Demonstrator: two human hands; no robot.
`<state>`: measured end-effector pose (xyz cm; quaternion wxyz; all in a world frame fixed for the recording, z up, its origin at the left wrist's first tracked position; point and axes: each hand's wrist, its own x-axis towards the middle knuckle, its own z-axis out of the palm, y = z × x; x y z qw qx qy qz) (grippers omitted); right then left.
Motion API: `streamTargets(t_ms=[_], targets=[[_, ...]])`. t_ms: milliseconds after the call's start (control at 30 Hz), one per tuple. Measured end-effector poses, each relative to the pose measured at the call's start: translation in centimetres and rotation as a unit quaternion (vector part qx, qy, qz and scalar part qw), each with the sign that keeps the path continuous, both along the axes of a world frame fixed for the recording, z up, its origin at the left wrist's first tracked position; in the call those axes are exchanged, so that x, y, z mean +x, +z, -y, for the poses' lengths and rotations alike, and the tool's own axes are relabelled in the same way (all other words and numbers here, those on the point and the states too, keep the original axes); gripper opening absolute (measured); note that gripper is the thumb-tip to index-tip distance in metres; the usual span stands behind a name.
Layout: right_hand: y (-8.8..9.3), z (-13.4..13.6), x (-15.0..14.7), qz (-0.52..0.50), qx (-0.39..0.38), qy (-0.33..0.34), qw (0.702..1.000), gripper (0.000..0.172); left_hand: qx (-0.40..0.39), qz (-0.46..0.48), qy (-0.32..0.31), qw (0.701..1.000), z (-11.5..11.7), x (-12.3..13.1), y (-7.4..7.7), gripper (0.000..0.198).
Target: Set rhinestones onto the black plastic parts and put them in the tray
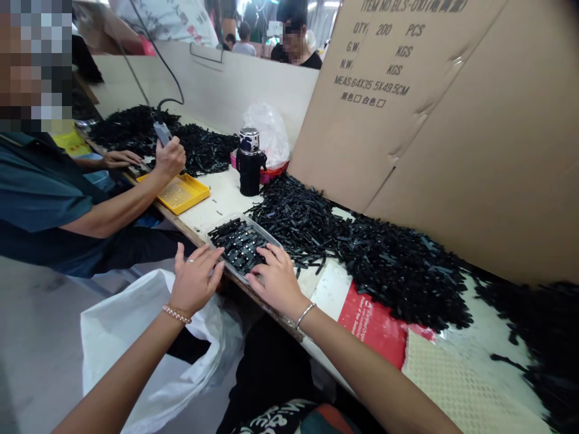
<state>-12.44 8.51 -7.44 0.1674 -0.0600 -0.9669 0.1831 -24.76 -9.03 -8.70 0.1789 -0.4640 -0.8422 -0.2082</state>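
A clear plastic tray (263,228) sits at the table's front edge, with small black plastic strips (239,244) laid in it in rough rows. My left hand (196,277) is at the tray's near left side, fingers apart and fingertips by its rim; I see nothing held in it. Over the tray's right side, my right hand (277,274) has its fingers spread and slightly bent, with fingertips at the strips. Whether those fingertips press on a strip is hard to tell. Behind the tray lies a loose heap of similar black strips (301,214).
Another heap of black pieces (402,265) spreads to the right, below a large cardboard sheet (407,132). A black flask (249,163) stands behind the tray. At left, a co-worker's hand (169,158) grips a corded tool (161,132) near a yellow tray (194,193). A white sack (122,337) stands below.
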Motion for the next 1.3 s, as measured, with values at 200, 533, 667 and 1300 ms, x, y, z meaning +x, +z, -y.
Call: streamTargets(t_ms=[200,533,667,1300], targets=[[-0.1,0.2,-0.5,0.021,-0.041,-0.021,0.999,0.007,0.003,-0.006,-0.012,1.000,-0.3,0.3,0.0,0.036],[0.0,0.4,-1.0,0.037,-0.103,-0.055,0.992,0.009,0.015,0.004,-0.011,1.000,-0.3,0.7,0.2,0.036],[0.2,0.7,-0.7,0.025,-0.069,-0.047,0.996,0.013,0.019,-0.001,-0.022,1.000,-0.3,0.8,0.3,0.034],[0.6,0.8,0.0,0.014,-0.027,-0.039,0.999,0.009,0.037,-0.031,-0.090,0.995,-0.2,1.3,0.9,0.025]])
